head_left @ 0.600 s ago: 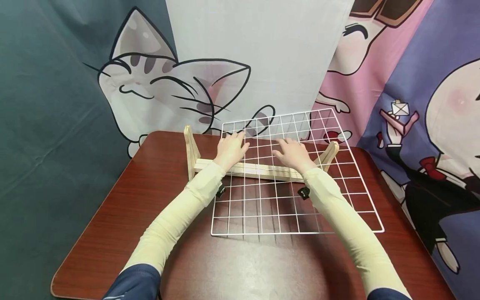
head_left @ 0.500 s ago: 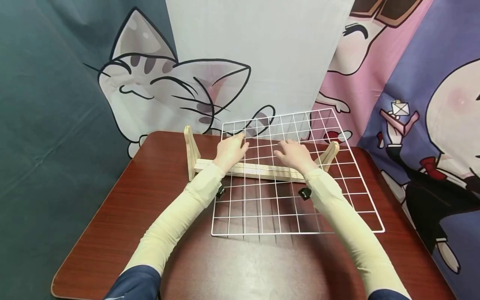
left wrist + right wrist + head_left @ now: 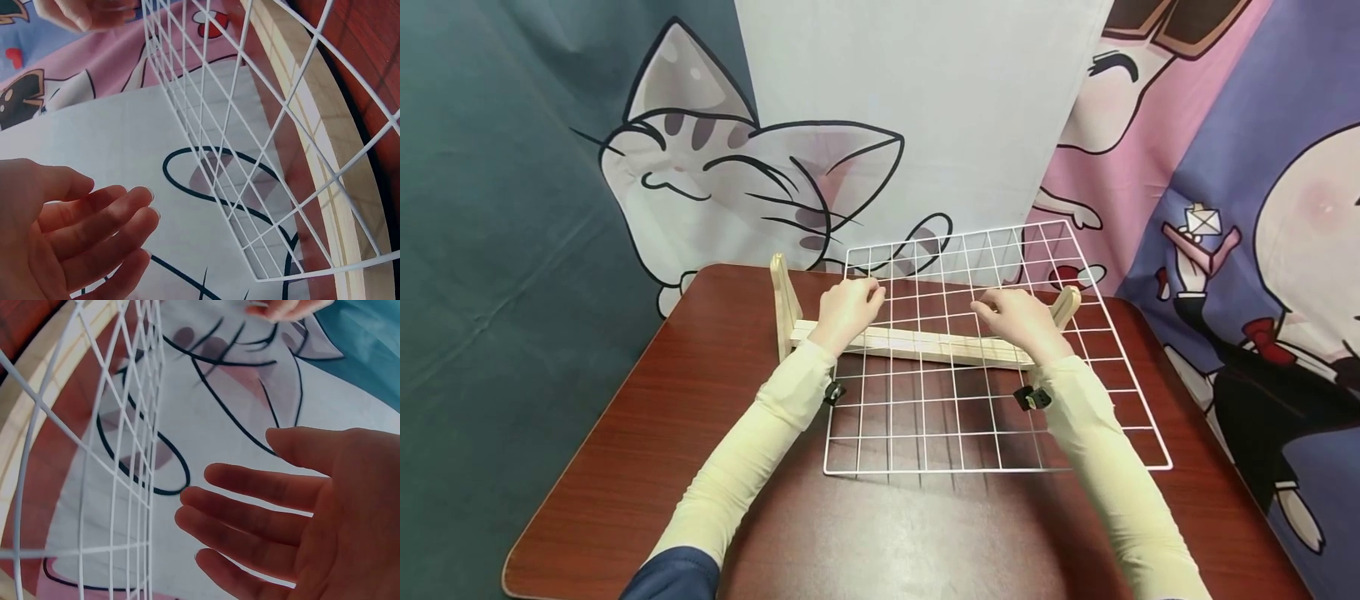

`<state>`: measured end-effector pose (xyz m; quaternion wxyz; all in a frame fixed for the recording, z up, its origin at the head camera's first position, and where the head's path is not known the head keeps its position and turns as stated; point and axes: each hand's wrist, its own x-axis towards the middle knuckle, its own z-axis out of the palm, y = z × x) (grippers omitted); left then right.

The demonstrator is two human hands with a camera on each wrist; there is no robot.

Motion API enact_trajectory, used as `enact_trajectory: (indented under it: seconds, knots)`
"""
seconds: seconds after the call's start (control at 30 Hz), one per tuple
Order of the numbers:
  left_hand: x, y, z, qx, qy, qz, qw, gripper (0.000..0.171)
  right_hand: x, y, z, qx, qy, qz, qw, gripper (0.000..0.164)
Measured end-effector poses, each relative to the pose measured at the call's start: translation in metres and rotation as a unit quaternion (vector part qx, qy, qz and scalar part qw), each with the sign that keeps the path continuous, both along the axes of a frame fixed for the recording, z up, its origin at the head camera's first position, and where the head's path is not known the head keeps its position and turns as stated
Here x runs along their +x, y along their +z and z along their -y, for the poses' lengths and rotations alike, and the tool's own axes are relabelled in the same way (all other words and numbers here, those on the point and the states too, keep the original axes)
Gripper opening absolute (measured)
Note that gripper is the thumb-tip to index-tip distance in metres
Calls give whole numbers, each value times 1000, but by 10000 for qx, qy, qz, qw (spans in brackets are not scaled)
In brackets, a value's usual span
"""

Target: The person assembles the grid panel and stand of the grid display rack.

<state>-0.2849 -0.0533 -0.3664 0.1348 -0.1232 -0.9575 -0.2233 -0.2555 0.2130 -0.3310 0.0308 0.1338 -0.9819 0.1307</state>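
A white wire grid panel [image 3: 940,472] leans on a pale wooden stand [image 3: 936,346], its near edge low over the table and its far edge raised. Two upright wooden ends rise from the stand's crossbar. My left hand [image 3: 847,310] hovers above the left part of the grid, and its loosely bent fingers [image 3: 112,234] hold nothing in the left wrist view. Over the right part is my right hand [image 3: 1017,317]. The right wrist view shows its fingers [image 3: 250,515] spread and relaxed, apart from the wires.
The brown table [image 3: 647,433] has rounded corners and surrounds the stand. Behind it hangs a curtain [image 3: 970,108] printed with cartoon animals. A small black device [image 3: 1033,397] sits at my right wrist, another black device [image 3: 833,392] at the left.
Both hands have moved apart from each other, the left one leftward and the right one rightward, with their fingers more bent. The grid and stand stay in place.
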Motion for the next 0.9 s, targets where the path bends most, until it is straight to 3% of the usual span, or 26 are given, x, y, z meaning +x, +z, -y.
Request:
enact_trajectory:
  seconds: [0.2,0.43,0.9]
  knots:
    - [2,-6,10,162,8,85,9998,29,13,6,-18,-208,2,-168,9996,33]
    - [4,-17,22,244,99,231,9994,27,26,11,-40,-295,-353,-106,9989,36]
    - [8,-30,39,257,159,1059,9939,30,36,11,-89,-279,-714,-118,9970,39]
